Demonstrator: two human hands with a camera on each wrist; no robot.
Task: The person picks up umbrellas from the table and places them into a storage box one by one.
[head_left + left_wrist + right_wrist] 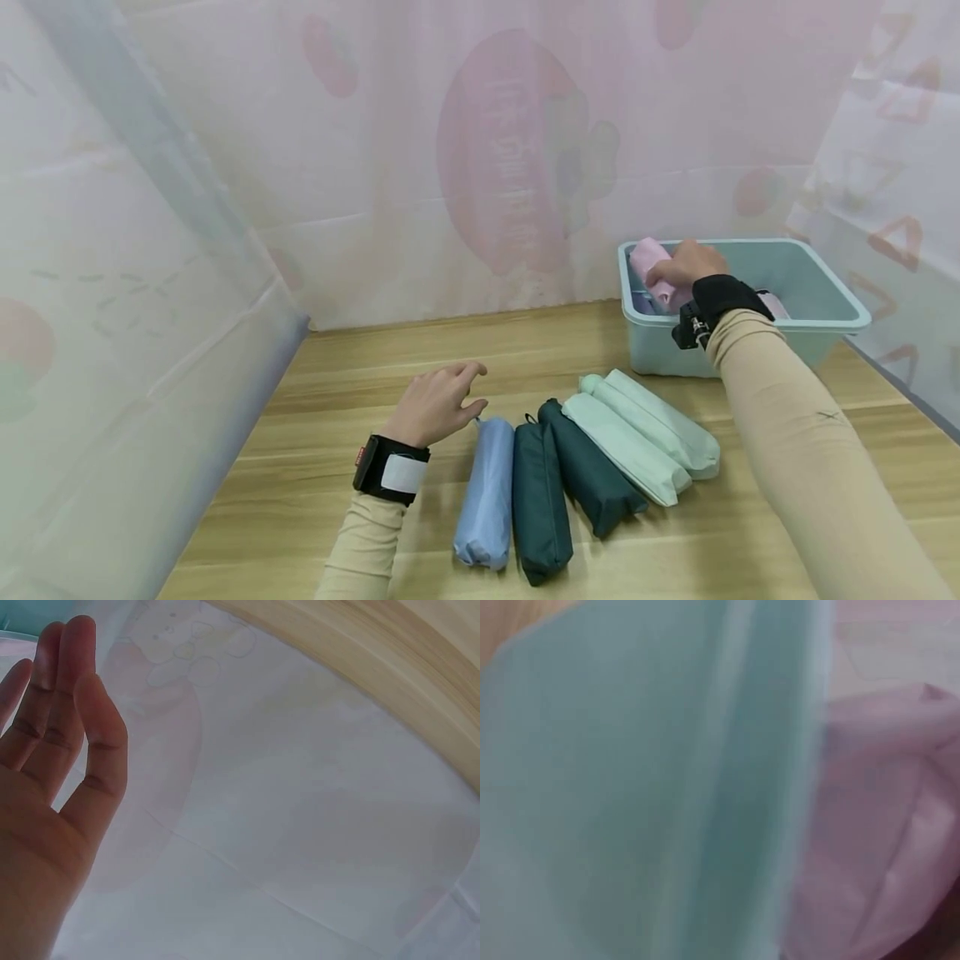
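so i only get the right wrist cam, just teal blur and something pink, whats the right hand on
Observer: The right hand grips a pink folded umbrella inside the light blue bin.
Operator: whats on the table then
Observer: Five folded umbrellas lie in a row: light blue umbrella, two dark teal umbrellas, two mint umbrellas.
Operator: and the left hand
Observer: The left hand holds nothing, its fingers relaxed just above the light blue umbrella's top end.
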